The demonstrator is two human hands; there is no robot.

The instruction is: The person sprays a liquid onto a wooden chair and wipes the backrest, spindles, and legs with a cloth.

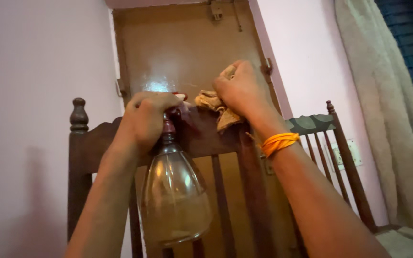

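Left hand (144,119) fingers clamped on spray bottle (175,191); right hand (240,88) fingers bunched around rag (213,105) on chair (206,136) top rail. Best: aim nozzle at rail, wipe along grain.

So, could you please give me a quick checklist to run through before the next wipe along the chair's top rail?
1. Left hand grips spray bottle by its head: ok.
2. Bottle holds liquid: ok, a low layer at the bottom.
3. Nozzle direction: cannot tell, hidden by the hand.
4. Right hand holds cloth: ok.
5. Cloth touches chair top rail: ok.
6. Rail wet or clean: cannot tell.
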